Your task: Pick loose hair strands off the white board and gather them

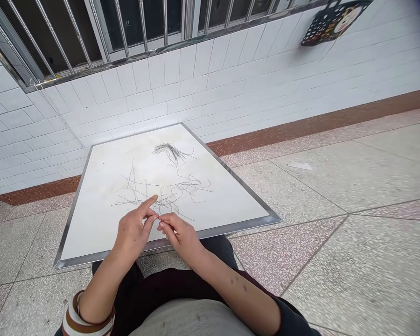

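My left hand (135, 231) and my right hand (182, 235) meet over the near part of a white, metal-edged table (101, 233). Thumb and fingers are pinched together on each, the fingertips almost touching. Whatever lies between them is too thin and small to make out. One finger of the left hand points forward. Just beyond the fingertips, loose thin dark wire-like strands (185, 185) are scattered and curled across the tabletop. Farther back, a denser bundle of similar strands (170, 150) lies bent in the middle.
A white tiled wall (175, 79) with barred windows (133, 23) stands behind the table. A dark patterned basket-like holder (331, 23) hangs at upper right. A whitish scrap (300, 165) lies on the speckled floor (371, 261). My legs are under the table's near edge.
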A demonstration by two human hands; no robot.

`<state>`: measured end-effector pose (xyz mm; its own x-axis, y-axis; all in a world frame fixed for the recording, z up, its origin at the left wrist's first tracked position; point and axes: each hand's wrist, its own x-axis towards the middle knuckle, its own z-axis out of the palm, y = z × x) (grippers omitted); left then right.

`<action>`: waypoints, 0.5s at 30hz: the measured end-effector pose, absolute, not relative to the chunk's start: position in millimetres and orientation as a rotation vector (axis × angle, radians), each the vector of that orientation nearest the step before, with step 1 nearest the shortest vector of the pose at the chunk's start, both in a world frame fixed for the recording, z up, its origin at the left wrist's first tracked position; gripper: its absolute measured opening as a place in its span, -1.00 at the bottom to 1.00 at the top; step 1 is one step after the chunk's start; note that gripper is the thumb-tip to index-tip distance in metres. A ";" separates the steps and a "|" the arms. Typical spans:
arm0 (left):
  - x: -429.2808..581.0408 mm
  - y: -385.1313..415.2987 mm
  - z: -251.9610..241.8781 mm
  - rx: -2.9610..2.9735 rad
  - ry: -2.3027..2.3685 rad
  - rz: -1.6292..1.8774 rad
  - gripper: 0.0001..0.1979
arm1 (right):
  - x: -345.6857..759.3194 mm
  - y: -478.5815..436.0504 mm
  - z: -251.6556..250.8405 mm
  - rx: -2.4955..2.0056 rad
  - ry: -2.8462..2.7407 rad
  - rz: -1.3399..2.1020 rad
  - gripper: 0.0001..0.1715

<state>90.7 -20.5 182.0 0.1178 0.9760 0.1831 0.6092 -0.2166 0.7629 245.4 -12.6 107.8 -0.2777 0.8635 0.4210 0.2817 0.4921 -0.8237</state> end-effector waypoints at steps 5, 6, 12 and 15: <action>91.1 -21.2 184.7 1.806 1.575 0.919 -0.56 | 244.6 -10.8 100.7 -0.910 -1.920 0.398 -0.82; 90.7 -21.4 184.5 1.787 1.581 0.916 -0.56 | 244.4 -10.2 100.0 -0.903 -1.949 0.316 -0.80; 84.7 -20.5 178.0 1.692 1.605 0.969 -0.54 | 242.9 -7.1 98.2 -0.863 -2.063 0.044 -0.82; 83.2 -19.7 175.8 1.663 1.607 0.984 -0.54 | 242.5 -6.7 97.6 -0.840 -2.088 0.032 -0.82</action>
<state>83.2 -19.7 175.8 -0.0170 0.9955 0.0928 0.5350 -0.0693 0.8420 242.5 -6.7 97.6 -0.4018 0.5753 0.7124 0.5530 0.7726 -0.3119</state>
